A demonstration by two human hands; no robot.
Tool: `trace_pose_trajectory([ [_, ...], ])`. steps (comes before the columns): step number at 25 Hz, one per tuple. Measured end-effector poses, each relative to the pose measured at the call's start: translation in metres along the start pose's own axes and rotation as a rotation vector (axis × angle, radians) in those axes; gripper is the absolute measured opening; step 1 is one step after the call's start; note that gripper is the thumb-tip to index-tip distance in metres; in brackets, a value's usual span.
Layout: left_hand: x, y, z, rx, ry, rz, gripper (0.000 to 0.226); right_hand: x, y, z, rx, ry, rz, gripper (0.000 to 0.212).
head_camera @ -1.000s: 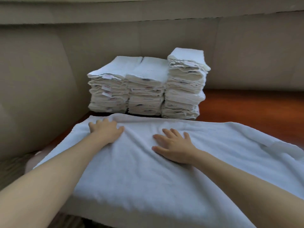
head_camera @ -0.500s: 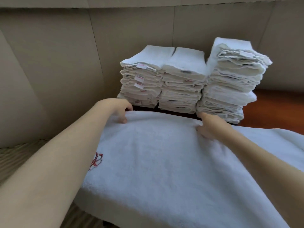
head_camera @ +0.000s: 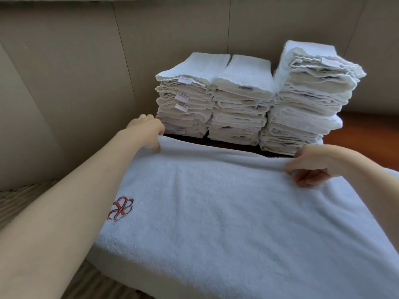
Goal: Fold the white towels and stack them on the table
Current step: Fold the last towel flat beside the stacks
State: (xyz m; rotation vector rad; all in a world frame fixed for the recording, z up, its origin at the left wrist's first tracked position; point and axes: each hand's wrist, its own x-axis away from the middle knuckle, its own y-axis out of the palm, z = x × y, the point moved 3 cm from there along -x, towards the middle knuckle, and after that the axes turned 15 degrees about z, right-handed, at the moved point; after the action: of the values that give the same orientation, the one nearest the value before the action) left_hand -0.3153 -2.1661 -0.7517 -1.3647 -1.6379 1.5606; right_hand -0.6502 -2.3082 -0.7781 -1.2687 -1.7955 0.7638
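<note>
wooden table [head_camera: 371,126] | three towel stacks [head_camera: 239,102] | both hands pinch spread towel [head_camera: 226,212]

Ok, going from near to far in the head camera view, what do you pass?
Red embroidered logo → far edge of the spread towel, gripped by left hand and right hand → strip of dark table → three stacks of folded towels → beige wall.

A large white towel [head_camera: 226,212] lies spread flat across the near part of the table [head_camera: 367,126], its far edge lifted into a low ridge and a red embroidered emblem [head_camera: 120,209] near its left side. Just behind it stand 3 stacks of folded white towels [head_camera: 248,100] side by side, touching one another, the right stack tallest and leaning slightly.
</note>
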Motion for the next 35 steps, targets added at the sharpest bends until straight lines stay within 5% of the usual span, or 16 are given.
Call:
trace_pose_trajectory([
  [6,0.007,-0.008,-0.010,0.010,-0.154,-0.151,0.032,-0.006,-0.028,0.031,-0.059,0.084,0.045,0.016],
  [10,0.012,0.003,-0.007,0.783,-0.691,-0.358,0.018,-0.011,-0.038,0.041,-0.174,0.095,0.097,0.023],
  [14,0.001,0.008,0.003,1.393,-0.945,-0.004,0.007,-0.025,-0.045,0.051,-0.324,0.092,0.303,0.008],
  [17,-0.014,-0.001,0.016,1.660,-0.944,0.280,0.021,-0.032,-0.053,0.056,-0.311,-0.018,0.700,0.010],
  [21,-0.015,-0.016,0.020,1.945,-1.012,0.331,0.005,-0.010,-0.060,0.050,-0.627,-0.197,0.922,0.016],
  [23,-0.002,-0.016,0.011,1.831,-1.053,0.299,0.019,0.008,-0.060,0.055,-0.621,-0.228,0.926,0.017],
  [29,0.050,-0.011,-0.004,1.202,-0.961,0.183,0.015,0.080,-0.050,0.064,-0.254,-0.383,0.903,0.007],
  [32,0.066,0.011,-0.006,0.766,-0.844,0.026,0.035,0.093,-0.033,0.079,0.145,-0.348,0.653,0.004],
  [35,0.079,0.004,0.022,0.213,-0.685,-0.003,0.044,0.101,-0.025,0.093,0.310,-0.426,0.379,0.038],
])
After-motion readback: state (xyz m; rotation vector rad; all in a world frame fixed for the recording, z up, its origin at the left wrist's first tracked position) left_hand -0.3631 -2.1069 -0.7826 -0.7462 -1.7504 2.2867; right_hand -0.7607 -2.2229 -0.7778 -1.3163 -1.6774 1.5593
